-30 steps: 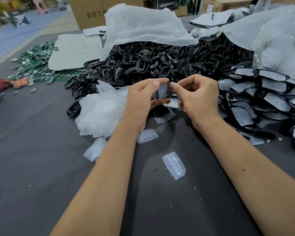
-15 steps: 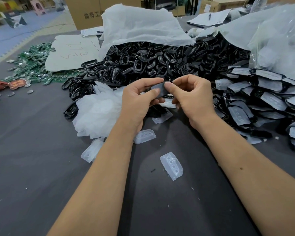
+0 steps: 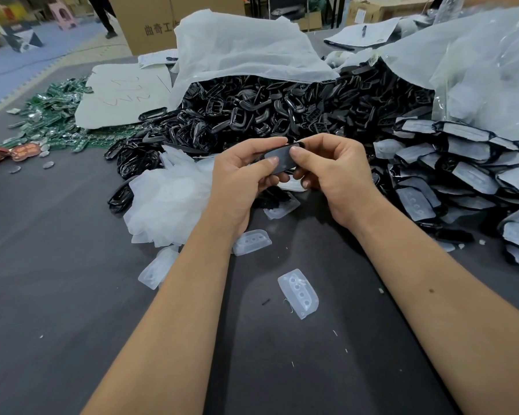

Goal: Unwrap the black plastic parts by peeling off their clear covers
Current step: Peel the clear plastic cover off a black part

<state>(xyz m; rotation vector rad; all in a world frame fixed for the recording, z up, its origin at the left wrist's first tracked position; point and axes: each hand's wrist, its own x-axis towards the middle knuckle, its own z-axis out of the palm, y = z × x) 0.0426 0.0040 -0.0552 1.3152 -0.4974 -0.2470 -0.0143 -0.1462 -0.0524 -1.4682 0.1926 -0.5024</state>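
While my left hand [image 3: 243, 175] and right hand [image 3: 333, 172] pinch one wrapped black part [image 3: 282, 158], peeled clear covers [image 3: 298, 293] dot the table's near edge and a wrapped pile [image 3: 462, 163] waits at its right edge.

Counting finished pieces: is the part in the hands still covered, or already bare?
Still covered. The part shows a pale, cloudy film over its black face, pinched between the left hand and right hand.

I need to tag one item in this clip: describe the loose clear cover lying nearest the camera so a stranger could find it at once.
Start from the dark table and look between the person's two forearms. There a clear cover lies alone, nearer the camera than the other peeled covers. Unlike the cover near the left wrist, it lies lengthwise toward the camera, a row of round dimples showing.
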